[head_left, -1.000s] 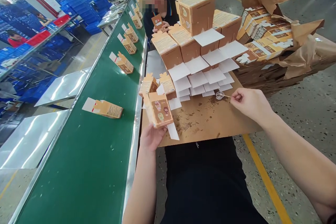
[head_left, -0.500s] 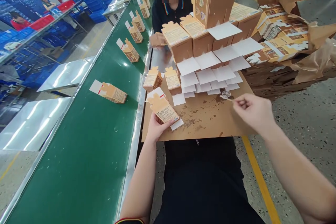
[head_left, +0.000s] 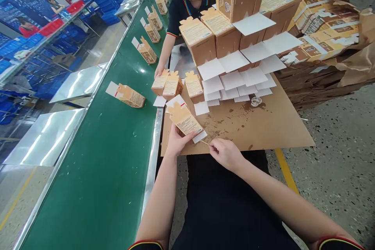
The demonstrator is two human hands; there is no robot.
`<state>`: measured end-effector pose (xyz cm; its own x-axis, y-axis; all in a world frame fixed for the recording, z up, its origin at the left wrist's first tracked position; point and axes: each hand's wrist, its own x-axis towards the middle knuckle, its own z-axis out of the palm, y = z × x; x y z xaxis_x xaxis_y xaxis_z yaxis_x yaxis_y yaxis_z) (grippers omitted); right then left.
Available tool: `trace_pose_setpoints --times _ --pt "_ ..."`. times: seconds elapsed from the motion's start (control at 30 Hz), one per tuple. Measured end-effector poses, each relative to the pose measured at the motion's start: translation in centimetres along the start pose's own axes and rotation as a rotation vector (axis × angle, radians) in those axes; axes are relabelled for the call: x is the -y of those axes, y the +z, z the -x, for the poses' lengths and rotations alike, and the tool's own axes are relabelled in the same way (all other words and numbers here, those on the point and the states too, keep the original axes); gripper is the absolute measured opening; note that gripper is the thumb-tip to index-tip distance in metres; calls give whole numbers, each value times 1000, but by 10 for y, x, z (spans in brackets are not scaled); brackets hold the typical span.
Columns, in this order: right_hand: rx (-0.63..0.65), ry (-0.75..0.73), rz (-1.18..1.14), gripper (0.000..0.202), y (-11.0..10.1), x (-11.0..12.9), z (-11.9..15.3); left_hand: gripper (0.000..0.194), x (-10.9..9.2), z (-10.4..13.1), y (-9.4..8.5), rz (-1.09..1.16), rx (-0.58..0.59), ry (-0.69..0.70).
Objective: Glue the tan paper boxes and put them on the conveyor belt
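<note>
My left hand (head_left: 178,140) grips a tan printed carton (head_left: 185,120) whose white flap (head_left: 200,136) sticks out at its lower end. Pinched in my right hand (head_left: 224,152) is a thin pale stick (head_left: 205,142), its tip at that flap. A small clear dish (head_left: 256,102) sits on the brown cardboard sheet (head_left: 263,125), among wet-looking spots. Behind the held carton stand several cartons, among them one (head_left: 193,86) beside the big stack (head_left: 227,39) with white flaps jutting out.
A green conveyor belt (head_left: 117,156) on the left carries a row of cartons, the nearest one (head_left: 130,97) tilted. Across the table, a person's hand (head_left: 159,71) touches a carton. Strapped flat cartons (head_left: 325,31) lie in brown paper at the right.
My right hand has moved left from beside the dish to the held carton's flap, bringing the stick. The other person's hand has set a further carton near the belt edge.
</note>
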<state>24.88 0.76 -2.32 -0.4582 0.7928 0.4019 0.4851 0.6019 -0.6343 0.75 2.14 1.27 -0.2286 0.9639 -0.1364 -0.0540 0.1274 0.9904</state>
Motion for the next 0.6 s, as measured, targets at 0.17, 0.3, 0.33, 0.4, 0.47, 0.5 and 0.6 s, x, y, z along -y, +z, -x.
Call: trace_pose_setpoints --times 0.17,0.3,0.33,0.4,0.47,0.5,0.6 --pt "-76 79 -35 23 -21 -12 3 82 2 6 2 -84 -16 40" --pt "-243 161 -79 19 -42 -16 11 77 10 20 7 -339 -103 120" --pt "-268 188 -80 19 -47 -16 14 76 11 23 8 -392 -121 128" --pt "-292 243 -83 19 -53 -15 20 75 14 28 10 -465 -139 133" --pt "-304 282 -88 19 -59 -13 25 77 16 30 9 -507 -140 135" --pt "-310 293 -90 19 -61 -12 28 78 16 30 9 -525 -136 138" --pt "-320 316 -101 19 -67 -9 31 73 16 28 7 -573 -109 138"
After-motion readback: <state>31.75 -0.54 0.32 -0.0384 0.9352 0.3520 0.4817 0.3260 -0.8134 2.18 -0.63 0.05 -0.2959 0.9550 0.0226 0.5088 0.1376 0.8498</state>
